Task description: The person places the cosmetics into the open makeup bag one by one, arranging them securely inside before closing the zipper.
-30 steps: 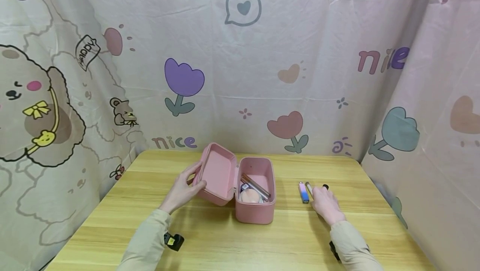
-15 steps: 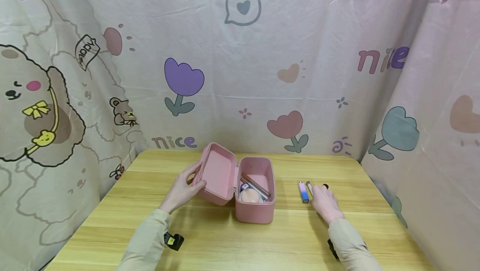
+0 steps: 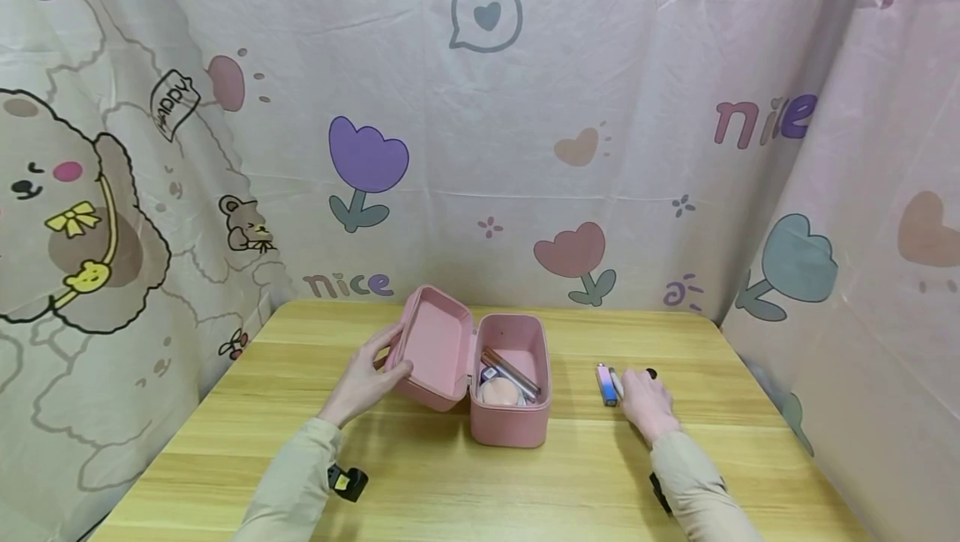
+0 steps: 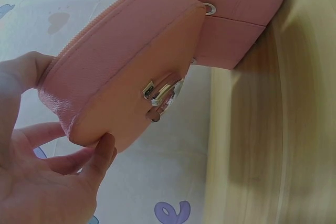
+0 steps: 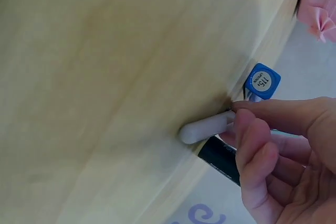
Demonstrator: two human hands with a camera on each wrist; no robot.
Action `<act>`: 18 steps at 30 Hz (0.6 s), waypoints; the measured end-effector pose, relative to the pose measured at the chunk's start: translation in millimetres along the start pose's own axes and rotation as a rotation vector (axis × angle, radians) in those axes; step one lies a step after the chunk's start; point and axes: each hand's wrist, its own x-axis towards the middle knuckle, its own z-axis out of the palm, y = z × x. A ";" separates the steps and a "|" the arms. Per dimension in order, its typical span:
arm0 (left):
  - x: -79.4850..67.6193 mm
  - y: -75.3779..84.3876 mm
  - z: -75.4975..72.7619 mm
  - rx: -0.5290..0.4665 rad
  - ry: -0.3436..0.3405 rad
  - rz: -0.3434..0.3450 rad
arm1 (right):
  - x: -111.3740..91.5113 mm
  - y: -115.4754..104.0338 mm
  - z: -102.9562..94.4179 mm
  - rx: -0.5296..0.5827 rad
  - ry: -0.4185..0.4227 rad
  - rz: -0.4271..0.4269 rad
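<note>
A pink cosmetic case (image 3: pixel 510 427) stands on the table with its lid (image 3: pixel 437 346) swung out to the left. My left hand (image 3: pixel 362 385) grips the lid's outer corner, thumb on one side and fingers on the other. Inside the case lie brownish-pink tubes (image 3: pixel 517 373) and a round beige compact (image 3: pixel 499 393). Over at the right, my right hand (image 3: pixel 647 404) pinches a white round-ended stick (image 5: pixel 202 128) low at the tabletop; the fingers cover its other end. Beside it lies a pink-and-blue lipstick tube (image 3: pixel 606 385). A black-ended tube (image 5: pixel 219 157) lies on the stick's other side.
The wooden table (image 3: pixel 570 484) ends at a printed cloth (image 3: pixel 480 150) hung behind it and along both sides. A black wrist camera (image 3: pixel 348 484) sits at the left sleeve. Metal fittings (image 4: pixel 163 98) stick out from the lid's top.
My right hand has shifted slightly left, and the white stick has come nearer the lipstick tube. The left hand and the case have kept their places.
</note>
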 end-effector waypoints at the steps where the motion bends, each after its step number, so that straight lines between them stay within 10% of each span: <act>1: 0.0 0.1 -0.1 0.000 0.000 -0.001 | 0.1 -0.4 -0.2 0.000 -0.001 0.003; 18: 0.0 0.6 0.0 0.006 -0.005 -0.012 | -5.0 -3.8 -6.5 0.077 0.064 0.056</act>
